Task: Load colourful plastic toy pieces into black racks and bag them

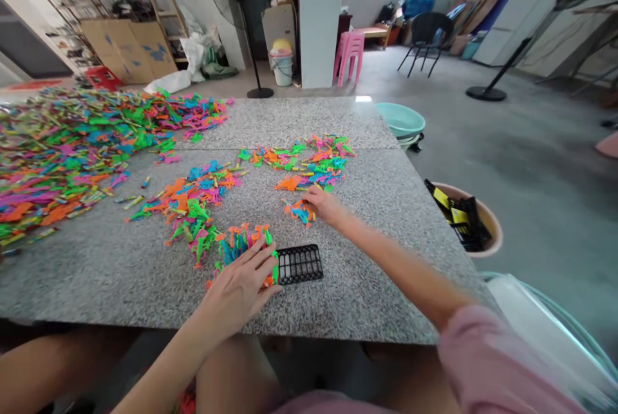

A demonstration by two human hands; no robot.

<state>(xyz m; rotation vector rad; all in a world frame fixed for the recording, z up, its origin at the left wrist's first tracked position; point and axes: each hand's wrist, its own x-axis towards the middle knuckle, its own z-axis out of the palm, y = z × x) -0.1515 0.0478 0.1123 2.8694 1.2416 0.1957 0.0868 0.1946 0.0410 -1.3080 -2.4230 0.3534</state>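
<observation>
My left hand (pixel 241 282) lies with outstretched fingers over a row of bright plastic pieces (pixel 236 243), orange, blue, pink and green, set in a black plastic rack (pixel 302 264). The rack's right part shows bare slots. My right hand (pixel 324 204) is at a small cluster of orange and blue plastic pieces (pixel 300 213), its fingers pinched together; what lies between the fingertips is hidden. Just beyond it is a loose heap of similar pieces (pixel 318 159). Another heap (pixel 193 201) stretches away to the left of the rack.
A large mound of coloured pieces (pixel 72 150) covers the left of the speckled stone table (pixel 381 285). Off its right edge stand a turquoise basin (pixel 400 119) and a tan tub (pixel 492 227) with black racks in it. A bare leg shows at the lower left.
</observation>
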